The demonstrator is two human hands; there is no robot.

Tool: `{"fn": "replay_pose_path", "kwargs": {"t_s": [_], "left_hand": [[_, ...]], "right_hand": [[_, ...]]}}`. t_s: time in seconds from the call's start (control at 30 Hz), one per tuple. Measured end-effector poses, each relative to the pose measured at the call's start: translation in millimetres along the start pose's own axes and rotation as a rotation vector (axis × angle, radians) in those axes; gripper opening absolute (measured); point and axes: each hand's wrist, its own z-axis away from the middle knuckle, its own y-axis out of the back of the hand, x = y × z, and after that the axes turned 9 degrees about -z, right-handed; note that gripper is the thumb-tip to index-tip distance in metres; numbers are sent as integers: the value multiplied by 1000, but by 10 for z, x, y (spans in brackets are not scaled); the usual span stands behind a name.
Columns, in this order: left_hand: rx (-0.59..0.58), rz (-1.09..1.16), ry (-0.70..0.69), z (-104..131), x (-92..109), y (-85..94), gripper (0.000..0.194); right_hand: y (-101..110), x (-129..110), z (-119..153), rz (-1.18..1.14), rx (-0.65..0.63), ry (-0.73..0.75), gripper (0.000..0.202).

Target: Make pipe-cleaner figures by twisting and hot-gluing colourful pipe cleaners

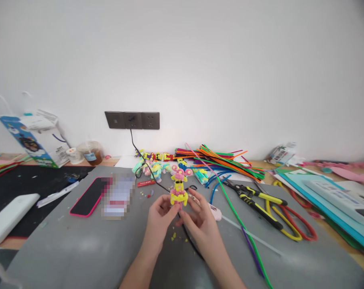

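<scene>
In the middle of the head view, a small yellow and pink fuzzy pipe-cleaner figure (179, 194) is upright between my hands. The thumb and fingers of my left hand (160, 218) are closed around its lower left side. My right hand (201, 218) curves in from the other side, its thumb at the figure's base and its fingers beside the yellow part. A white glue gun (215, 212), partly hidden behind my right hand, has a clear glue stick (254, 236) sticking out of it. Tiny yellow scraps (173, 237) lie below the figure.
Yellow-black pliers (260, 200) and a long green pipe cleaner (234, 212) are on the right. Behind lie bundled pipe cleaners (226, 160) and pastel fuzzy pieces (157, 168). A pink-cased phone (90, 198) is on the left. A black cord (136, 146) runs from the outlet (132, 120).
</scene>
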Motion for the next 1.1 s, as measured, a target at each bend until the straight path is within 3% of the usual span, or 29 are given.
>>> {"fn": "replay_pose_path", "kwargs": {"t_s": [0.17, 0.33, 0.4, 0.53, 0.63, 0.73, 1.1], "left_hand": [[-23, 39, 17, 51, 9, 107, 27], [-27, 82, 47, 156, 41, 134, 33], [-2, 80, 33, 191, 42, 110, 37], [44, 76, -18, 233, 13, 35, 34], [58, 79, -33, 250, -17, -6, 31], [46, 69, -38, 270, -34, -26, 30], [19, 16, -116, 312, -95, -1, 27]], "right_hand": [[104, -144, 46, 59, -12, -7, 64], [214, -343, 91, 190, 40, 37, 48], [209, -369, 130, 276, 77, 113, 35], [134, -334, 198, 498, 81, 430, 9], [83, -308, 205, 637, 7, 643, 14], [67, -306, 199, 724, -34, 766, 24], [94, -300, 206, 752, -19, 823, 24]]}}
